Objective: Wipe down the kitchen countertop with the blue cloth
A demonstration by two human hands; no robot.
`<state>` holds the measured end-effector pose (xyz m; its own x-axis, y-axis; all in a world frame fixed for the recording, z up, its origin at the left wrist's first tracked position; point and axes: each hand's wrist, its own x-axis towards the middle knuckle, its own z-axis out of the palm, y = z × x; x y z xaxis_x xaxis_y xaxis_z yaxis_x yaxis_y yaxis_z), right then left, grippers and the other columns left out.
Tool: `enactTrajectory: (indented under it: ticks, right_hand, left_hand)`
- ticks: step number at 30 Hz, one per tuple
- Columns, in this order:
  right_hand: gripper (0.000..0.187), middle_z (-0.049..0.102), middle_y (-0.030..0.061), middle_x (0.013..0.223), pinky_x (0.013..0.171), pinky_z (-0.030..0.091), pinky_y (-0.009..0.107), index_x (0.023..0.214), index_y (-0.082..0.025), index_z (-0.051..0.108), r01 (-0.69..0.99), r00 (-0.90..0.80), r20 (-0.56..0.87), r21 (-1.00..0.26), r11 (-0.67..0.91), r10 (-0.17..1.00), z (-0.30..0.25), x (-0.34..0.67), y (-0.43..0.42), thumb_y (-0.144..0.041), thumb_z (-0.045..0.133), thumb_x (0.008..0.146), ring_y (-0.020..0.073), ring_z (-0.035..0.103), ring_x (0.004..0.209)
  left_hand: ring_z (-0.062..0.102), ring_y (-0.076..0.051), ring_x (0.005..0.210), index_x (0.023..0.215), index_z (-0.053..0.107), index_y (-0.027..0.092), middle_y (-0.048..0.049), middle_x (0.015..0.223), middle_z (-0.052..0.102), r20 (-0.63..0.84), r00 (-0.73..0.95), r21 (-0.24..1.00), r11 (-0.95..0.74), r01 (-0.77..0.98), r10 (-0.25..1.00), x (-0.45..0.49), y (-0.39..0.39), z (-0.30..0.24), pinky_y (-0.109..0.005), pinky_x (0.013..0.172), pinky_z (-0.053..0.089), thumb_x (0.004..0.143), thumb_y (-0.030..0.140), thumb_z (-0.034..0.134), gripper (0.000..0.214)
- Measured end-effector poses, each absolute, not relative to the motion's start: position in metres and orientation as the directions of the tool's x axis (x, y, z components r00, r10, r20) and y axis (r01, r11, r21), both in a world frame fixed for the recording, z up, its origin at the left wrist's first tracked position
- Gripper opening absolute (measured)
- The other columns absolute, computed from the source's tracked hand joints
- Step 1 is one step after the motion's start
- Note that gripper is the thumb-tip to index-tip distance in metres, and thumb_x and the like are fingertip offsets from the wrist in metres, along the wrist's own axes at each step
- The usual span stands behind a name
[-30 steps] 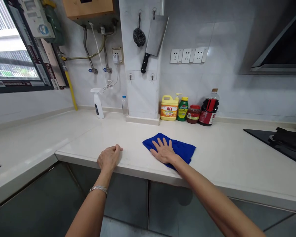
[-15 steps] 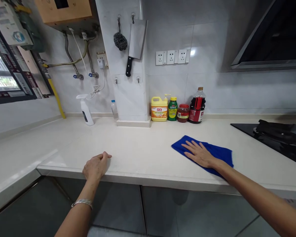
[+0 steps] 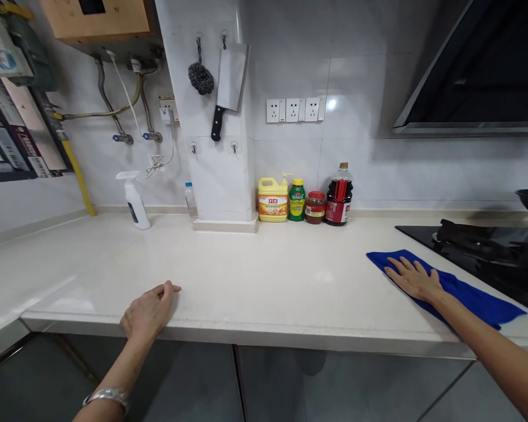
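A blue cloth (image 3: 469, 296) lies spread on the white countertop (image 3: 264, 281), near the stove's left edge. My right hand (image 3: 416, 282) presses flat on its left part with the fingers spread, so the cloth beneath the palm is hidden. Far to the left, my left hand (image 3: 148, 310) rests on the counter's front edge, fingers curled in, one tip pointing right. Nothing shows in that hand, and a silver bracelet (image 3: 108, 397) circles the wrist.
Along the wall stand a yellow detergent jug (image 3: 273, 200), a green bottle (image 3: 297, 200), a red-lidded jar (image 3: 315, 208) and a dark sauce bottle (image 3: 338, 196). A white spray bottle (image 3: 134, 202) is at left. A black stove (image 3: 488, 249) lies right; a cleaver (image 3: 231, 79) hangs above.
My right hand has slid right across the counter with the cloth, which now reaches closer to the stove. My left hand stays at the counter edge. The view has shifted right.
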<state>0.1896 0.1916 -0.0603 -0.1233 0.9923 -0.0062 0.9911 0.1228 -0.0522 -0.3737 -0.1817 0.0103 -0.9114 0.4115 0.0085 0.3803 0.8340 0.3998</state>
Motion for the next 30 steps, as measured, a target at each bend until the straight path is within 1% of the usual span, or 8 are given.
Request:
enactTrajectory:
  ticks: [3,6,9,13,17,22,26,30]
  right_hand:
    - [0.083,0.014,0.0075,0.172,0.119,0.015,0.072,0.164,-0.027,0.023,0.998,-0.004,-0.027,-0.066,0.002,1.000,-0.056,0.167,0.199,-0.069,0.011,0.093,0.0444,0.014,0.155]
    - [0.082,0.018,0.0121,0.171,0.115,0.015,0.076,0.163,-0.024,0.027,0.995,0.069,-0.025,-0.068,-0.071,0.997,-0.053,0.143,0.208,-0.066,0.012,0.093,0.0497,0.017,0.152]
    - [0.080,0.021,0.0150,0.169,0.114,0.013,0.077,0.161,-0.022,0.031,0.996,0.065,-0.025,-0.067,-0.066,0.998,-0.050,0.114,0.216,-0.063,0.014,0.094,0.0507,0.017,0.151]
    - [0.078,0.020,0.0151,0.169,0.114,0.012,0.077,0.162,-0.022,0.028,0.998,0.028,-0.052,-0.062,-0.031,0.998,-0.041,0.062,0.220,-0.060,0.015,0.096,0.0501,0.016,0.152]
    - [0.075,0.016,0.0136,0.171,0.116,0.010,0.074,0.163,-0.022,0.023,0.996,-0.079,-0.076,-0.046,0.075,0.994,-0.031,-0.005,0.212,-0.058,0.015,0.098,0.0474,0.014,0.153]
    - [0.075,0.012,0.0163,0.171,0.116,0.009,0.074,0.164,-0.019,0.020,0.956,-0.293,-0.102,-0.060,0.288,0.951,-0.018,-0.093,0.179,-0.058,0.017,0.100,0.0462,0.013,0.154]
    - [0.076,0.008,0.0176,0.171,0.117,0.005,0.074,0.164,-0.018,0.019,0.877,-0.478,-0.113,-0.111,0.467,0.871,-0.009,-0.157,0.137,-0.059,0.018,0.100,0.0465,0.008,0.154]
    - [0.077,0.004,0.0162,0.172,0.117,-0.001,0.073,0.164,-0.018,0.016,0.741,-0.669,-0.111,-0.176,0.648,0.735,-0.004,-0.201,0.089,-0.061,0.020,0.100,0.0445,0.003,0.156]
  left_hand:
    - [0.062,-0.038,0.107,0.119,0.075,0.035,-0.0136,0.109,0.071,0.012,-0.905,0.413,0.822,0.392,0.425,-0.375,-0.182,0.009,-0.046,0.089,0.046,0.095,0.058,0.024,0.061]
    - [0.063,-0.037,0.099,0.115,0.076,0.036,-0.0127,0.105,0.071,0.010,-0.898,0.417,0.815,0.403,0.439,-0.379,-0.183,0.008,-0.046,0.084,0.046,0.094,0.060,0.025,0.061]
    - [0.063,-0.036,0.094,0.114,0.077,0.038,-0.0121,0.103,0.071,-0.006,-0.902,0.409,0.824,0.392,0.432,-0.382,-0.184,0.007,-0.046,0.080,0.046,0.094,0.061,0.024,0.060]
    - [0.062,-0.035,0.091,0.115,0.076,0.037,-0.0132,0.101,0.070,-0.023,-0.906,0.401,0.834,0.379,0.423,-0.384,-0.184,0.006,-0.047,0.080,0.047,0.095,0.061,0.023,0.062]
    - [0.061,-0.035,0.089,0.115,0.077,0.034,-0.0138,0.098,0.070,-0.010,-0.899,0.412,0.821,0.396,0.438,-0.384,-0.185,0.005,-0.049,0.082,0.048,0.095,0.061,0.023,0.064]
    - [0.063,-0.037,0.094,0.111,0.078,0.038,-0.0120,0.101,0.071,-0.027,-0.905,0.400,0.834,0.379,0.424,-0.385,-0.185,0.005,-0.047,0.082,0.048,0.095,0.060,0.026,0.059]
    - [0.064,-0.037,0.094,0.109,0.079,0.037,-0.0125,0.098,0.071,-0.026,-0.909,0.404,0.836,0.371,0.416,-0.386,-0.184,0.006,-0.047,0.082,0.047,0.096,0.058,0.028,0.056]
    - [0.065,-0.038,0.093,0.109,0.079,0.034,-0.0140,0.098,0.071,-0.014,-0.907,0.422,0.825,0.377,0.421,-0.384,-0.184,0.007,-0.048,0.082,0.049,0.096,0.055,0.030,0.056]
